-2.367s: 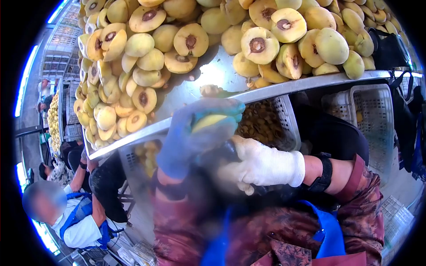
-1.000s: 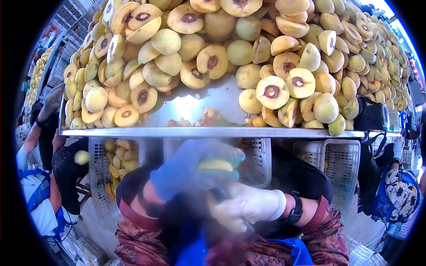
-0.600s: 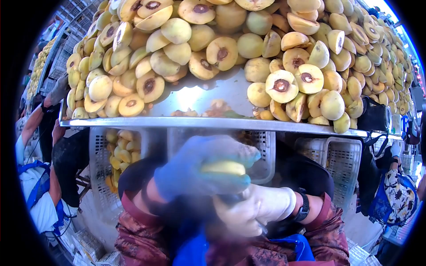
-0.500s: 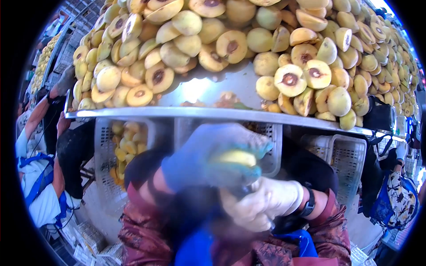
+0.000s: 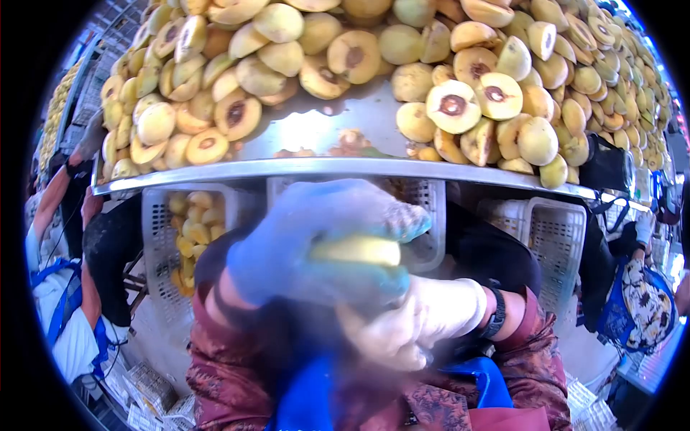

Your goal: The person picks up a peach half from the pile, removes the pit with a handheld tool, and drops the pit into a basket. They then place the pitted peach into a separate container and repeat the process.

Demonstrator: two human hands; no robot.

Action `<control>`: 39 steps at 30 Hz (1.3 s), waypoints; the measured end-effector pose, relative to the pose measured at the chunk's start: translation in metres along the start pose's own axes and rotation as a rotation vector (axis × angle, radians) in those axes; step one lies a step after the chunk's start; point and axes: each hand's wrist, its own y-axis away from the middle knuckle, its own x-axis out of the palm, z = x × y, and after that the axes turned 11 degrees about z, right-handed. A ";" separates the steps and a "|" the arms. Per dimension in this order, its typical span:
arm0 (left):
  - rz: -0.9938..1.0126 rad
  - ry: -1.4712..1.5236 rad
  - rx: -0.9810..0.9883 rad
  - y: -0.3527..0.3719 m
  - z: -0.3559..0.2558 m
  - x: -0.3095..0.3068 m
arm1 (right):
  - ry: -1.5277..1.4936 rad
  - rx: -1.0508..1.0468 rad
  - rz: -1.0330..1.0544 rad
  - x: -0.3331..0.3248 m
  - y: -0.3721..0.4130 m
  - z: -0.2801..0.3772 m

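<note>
My left hand [image 5: 323,237], in a blue glove with green, stained fingertips, is closed around a yellow peach half [image 5: 359,251]. It hovers over my lap, in front of the table's metal edge. My right hand [image 5: 402,327], in a white glove with a dark watch at the wrist, is curled just below and against the left one. Whatever its fingers grip is hidden and blurred. Halved peaches [image 5: 453,106], some showing brown stone centres, lie heaped on the metal table [image 5: 287,133] beyond both hands.
A raised metal rim [image 5: 345,168] runs along the table's near edge. Below stand a white crate [image 5: 154,244] holding peach pieces and another crate [image 5: 557,241] at right. A black bag [image 5: 607,169] hangs by the right edge. Co-workers sit at left [image 5: 72,309] and right [image 5: 632,302].
My left hand has shifted slightly left with the peach half, which shows more fully between the fingers. My right hand stays close against it. The whole view has shifted a little.
</note>
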 end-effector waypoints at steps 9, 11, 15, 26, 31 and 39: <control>-0.199 0.080 0.183 0.000 0.000 0.022 | -0.235 0.027 0.136 0.004 0.003 -0.004; -0.141 0.203 0.108 0.001 -0.002 0.012 | -0.122 0.008 0.053 0.006 0.000 -0.002; -0.199 0.545 -0.067 0.009 -0.002 0.012 | -0.175 0.029 -0.022 0.009 -0.004 0.006; -0.457 0.900 -0.146 -0.006 0.004 0.023 | -0.098 -0.109 0.020 0.004 -0.014 0.015; -0.568 0.697 -0.266 -0.012 0.006 0.021 | 0.241 -0.201 -0.173 0.003 -0.021 0.019; -0.617 0.585 -0.203 -0.019 0.011 0.024 | 0.259 -0.109 -0.332 0.008 -0.024 0.029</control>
